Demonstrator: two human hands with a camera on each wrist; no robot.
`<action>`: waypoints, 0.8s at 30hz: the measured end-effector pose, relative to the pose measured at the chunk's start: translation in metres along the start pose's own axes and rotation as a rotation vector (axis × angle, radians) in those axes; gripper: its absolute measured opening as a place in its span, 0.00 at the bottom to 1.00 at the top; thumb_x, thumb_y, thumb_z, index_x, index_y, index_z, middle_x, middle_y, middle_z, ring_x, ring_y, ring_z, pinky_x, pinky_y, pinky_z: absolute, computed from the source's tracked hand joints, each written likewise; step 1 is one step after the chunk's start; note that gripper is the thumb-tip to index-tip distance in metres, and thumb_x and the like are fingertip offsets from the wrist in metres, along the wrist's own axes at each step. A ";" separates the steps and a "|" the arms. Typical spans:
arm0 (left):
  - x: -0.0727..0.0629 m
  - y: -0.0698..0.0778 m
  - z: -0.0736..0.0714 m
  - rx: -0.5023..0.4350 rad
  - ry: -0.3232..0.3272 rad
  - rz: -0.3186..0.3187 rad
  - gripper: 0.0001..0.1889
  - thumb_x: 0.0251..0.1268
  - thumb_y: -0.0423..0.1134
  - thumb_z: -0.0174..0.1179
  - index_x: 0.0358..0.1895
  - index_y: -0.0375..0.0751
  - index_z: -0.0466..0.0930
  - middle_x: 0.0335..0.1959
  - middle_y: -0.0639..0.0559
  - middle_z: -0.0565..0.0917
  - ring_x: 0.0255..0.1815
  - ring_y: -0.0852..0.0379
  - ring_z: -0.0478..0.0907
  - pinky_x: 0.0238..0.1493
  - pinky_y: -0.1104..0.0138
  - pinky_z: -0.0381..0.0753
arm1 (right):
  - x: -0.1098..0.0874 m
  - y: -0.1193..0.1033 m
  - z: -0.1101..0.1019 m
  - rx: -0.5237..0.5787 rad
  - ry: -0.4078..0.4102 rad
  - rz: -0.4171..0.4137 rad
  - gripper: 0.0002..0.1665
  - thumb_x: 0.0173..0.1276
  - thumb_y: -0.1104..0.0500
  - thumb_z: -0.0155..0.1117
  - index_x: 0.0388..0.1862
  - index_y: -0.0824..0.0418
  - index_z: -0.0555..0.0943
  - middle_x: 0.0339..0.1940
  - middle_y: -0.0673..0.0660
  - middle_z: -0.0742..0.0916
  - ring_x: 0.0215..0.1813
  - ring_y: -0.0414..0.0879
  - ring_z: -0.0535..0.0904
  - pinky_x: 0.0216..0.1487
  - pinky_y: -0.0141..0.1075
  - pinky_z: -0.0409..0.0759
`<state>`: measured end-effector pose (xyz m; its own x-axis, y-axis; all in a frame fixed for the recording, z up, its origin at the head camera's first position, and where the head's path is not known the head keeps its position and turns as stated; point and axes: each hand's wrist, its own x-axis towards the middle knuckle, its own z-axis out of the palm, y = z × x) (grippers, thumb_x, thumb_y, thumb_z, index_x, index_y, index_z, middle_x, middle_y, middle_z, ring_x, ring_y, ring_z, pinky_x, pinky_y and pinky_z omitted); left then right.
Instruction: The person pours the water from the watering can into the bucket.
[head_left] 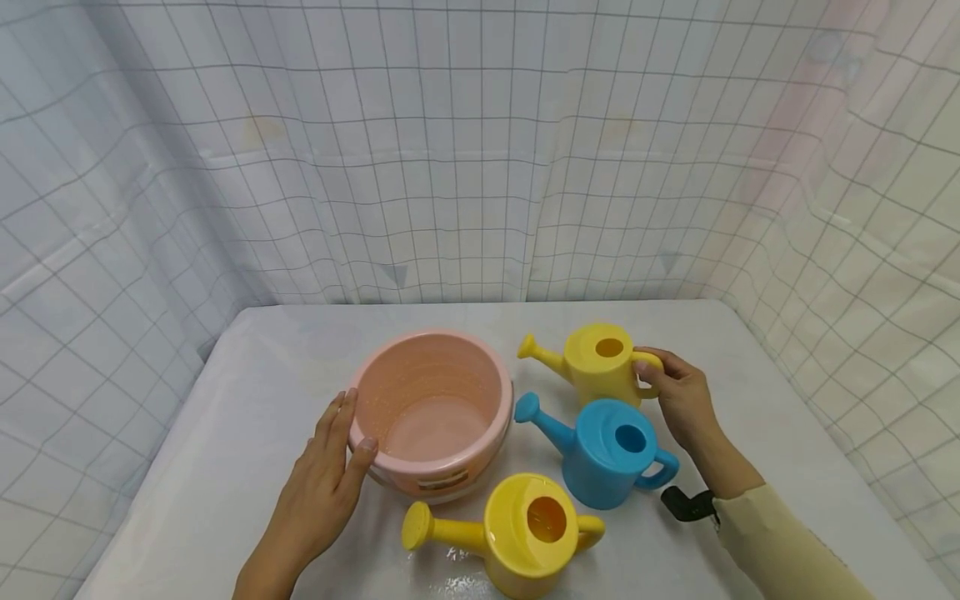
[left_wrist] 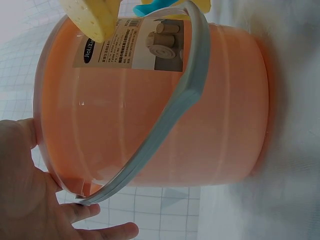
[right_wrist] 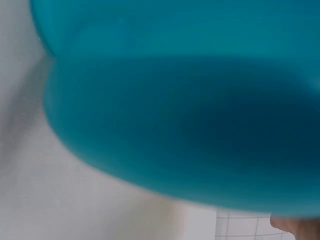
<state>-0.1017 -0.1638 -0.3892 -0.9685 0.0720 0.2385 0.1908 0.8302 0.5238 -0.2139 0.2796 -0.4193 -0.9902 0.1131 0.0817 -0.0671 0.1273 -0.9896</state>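
Note:
A pink bucket [head_left: 408,375] stands upright at the centre of the table, with a grey handle [left_wrist: 186,92] hanging down its side in the left wrist view. My left hand [head_left: 321,479] rests on the bucket's left rim, fingers extended and thumb at the edge. At the back right, my right hand [head_left: 686,402] pinches the handle of a yellow watering can [head_left: 588,367], whose spout points left. Just in front of that can is a blue watering can [head_left: 596,458], which fills most of the right wrist view. Nearest me stands a second yellow watering can [head_left: 513,537].
The white table [head_left: 247,400] carries wet patches near the front yellow can. Grid-patterned white curtains [head_left: 465,167] enclose the back and both sides. A small black device [head_left: 684,504] sits at my right wrist, beside the blue can's handle.

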 end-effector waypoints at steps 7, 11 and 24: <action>0.001 0.000 0.000 0.002 -0.003 0.001 0.33 0.74 0.52 0.41 0.76 0.60 0.37 0.76 0.42 0.52 0.72 0.33 0.57 0.62 0.33 0.57 | -0.001 0.007 0.000 -0.019 -0.003 -0.013 0.25 0.65 0.48 0.62 0.57 0.59 0.78 0.46 0.39 0.83 0.53 0.38 0.75 0.52 0.30 0.79; 0.001 -0.001 0.001 0.004 -0.003 0.004 0.33 0.74 0.52 0.41 0.76 0.60 0.37 0.76 0.42 0.52 0.71 0.32 0.57 0.62 0.33 0.57 | -0.002 0.011 0.000 -0.024 0.004 -0.015 0.25 0.65 0.48 0.62 0.58 0.59 0.77 0.47 0.39 0.82 0.52 0.37 0.76 0.51 0.29 0.80; 0.001 -0.001 0.000 0.000 -0.006 0.002 0.33 0.74 0.52 0.41 0.76 0.60 0.36 0.76 0.41 0.51 0.71 0.31 0.57 0.62 0.33 0.57 | -0.001 0.022 0.002 -0.012 0.035 0.013 0.26 0.65 0.46 0.61 0.58 0.57 0.77 0.47 0.41 0.81 0.50 0.40 0.75 0.47 0.24 0.79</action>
<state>-0.1025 -0.1640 -0.3897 -0.9691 0.0771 0.2342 0.1924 0.8303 0.5230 -0.2147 0.2803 -0.4414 -0.9861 0.1494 0.0728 -0.0522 0.1375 -0.9891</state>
